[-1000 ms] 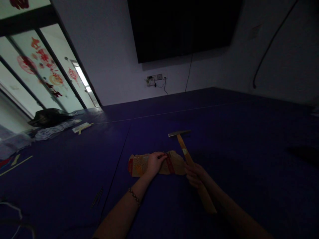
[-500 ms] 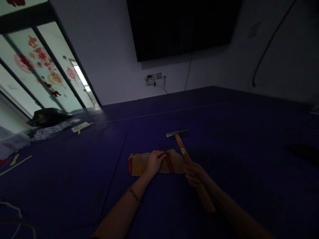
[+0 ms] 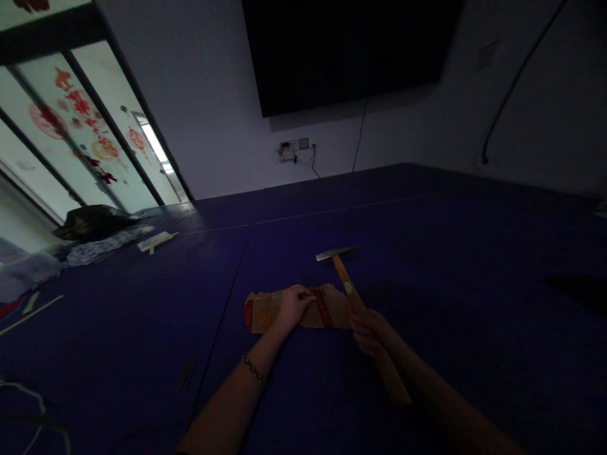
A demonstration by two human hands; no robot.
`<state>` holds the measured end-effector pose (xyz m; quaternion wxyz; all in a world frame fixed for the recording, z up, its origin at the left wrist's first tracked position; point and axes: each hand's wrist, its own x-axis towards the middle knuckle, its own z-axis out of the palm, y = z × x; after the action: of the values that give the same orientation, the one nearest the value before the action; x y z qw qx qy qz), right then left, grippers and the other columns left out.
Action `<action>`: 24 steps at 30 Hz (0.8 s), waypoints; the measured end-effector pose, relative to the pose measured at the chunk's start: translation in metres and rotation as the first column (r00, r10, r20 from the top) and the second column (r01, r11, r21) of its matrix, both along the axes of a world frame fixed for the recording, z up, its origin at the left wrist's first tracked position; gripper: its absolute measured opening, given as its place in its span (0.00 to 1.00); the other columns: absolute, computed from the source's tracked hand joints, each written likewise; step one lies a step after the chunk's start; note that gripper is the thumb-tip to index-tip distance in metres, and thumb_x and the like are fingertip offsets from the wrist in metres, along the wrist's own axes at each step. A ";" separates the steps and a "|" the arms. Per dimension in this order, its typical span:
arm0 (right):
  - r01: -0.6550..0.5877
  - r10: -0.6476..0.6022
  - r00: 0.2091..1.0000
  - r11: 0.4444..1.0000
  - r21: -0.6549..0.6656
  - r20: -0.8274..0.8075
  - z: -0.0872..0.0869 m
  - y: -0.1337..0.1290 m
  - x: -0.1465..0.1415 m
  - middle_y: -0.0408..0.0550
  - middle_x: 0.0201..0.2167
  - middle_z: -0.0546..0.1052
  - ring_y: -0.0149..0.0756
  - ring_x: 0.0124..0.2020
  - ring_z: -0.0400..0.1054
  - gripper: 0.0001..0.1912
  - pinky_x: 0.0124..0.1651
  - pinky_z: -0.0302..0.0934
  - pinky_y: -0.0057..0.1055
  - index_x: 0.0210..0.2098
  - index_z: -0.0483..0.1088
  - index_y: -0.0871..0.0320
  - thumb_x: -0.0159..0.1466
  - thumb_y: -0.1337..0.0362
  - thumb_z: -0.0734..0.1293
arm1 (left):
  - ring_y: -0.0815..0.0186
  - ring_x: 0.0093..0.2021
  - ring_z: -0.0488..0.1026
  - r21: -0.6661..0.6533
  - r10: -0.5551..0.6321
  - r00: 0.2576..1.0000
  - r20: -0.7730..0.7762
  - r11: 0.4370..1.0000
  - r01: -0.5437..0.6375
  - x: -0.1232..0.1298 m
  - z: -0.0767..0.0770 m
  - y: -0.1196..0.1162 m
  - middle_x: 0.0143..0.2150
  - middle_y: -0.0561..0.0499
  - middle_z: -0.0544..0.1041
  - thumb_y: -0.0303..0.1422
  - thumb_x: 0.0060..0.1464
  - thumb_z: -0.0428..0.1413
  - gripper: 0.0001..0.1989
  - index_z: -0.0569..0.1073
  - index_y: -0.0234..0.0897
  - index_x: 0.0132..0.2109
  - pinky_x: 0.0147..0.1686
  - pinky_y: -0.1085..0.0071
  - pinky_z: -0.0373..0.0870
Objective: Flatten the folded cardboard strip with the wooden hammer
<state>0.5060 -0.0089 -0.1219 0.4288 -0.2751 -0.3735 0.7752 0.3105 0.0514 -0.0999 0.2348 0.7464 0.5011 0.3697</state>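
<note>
Well, a dark blue surface bears cardboard under the left hand, with a hammer grasped in the right hand just beside that cardboard, and though I can't tell what, if anything, the left hand pinches, a misjudged swing in this gloom could strike it.

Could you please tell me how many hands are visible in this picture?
2. The left hand is on the piece of brown cardboard; the right hand holds the hammer by its handle. I see no sign of another, hidden hand.
</note>
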 end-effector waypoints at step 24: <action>0.017 -0.016 0.998 1.000 -0.019 0.060 0.003 -0.003 -0.002 0.29 0.10 0.57 0.18 0.06 0.46 0.23 0.06 0.46 0.19 0.22 0.53 0.56 0.48 0.53 0.72 | 0.67 0.32 0.70 0.026 0.002 1.000 -0.014 1.000 -0.002 0.003 -0.004 -0.001 0.28 0.51 0.74 0.27 0.50 0.57 0.05 0.77 0.35 0.28 0.35 0.72 0.64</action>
<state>0.5037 -0.0119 -0.1190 0.4211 -0.3055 -0.3762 0.7667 0.3140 0.0507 -0.1038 0.2212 0.7515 0.4987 0.3710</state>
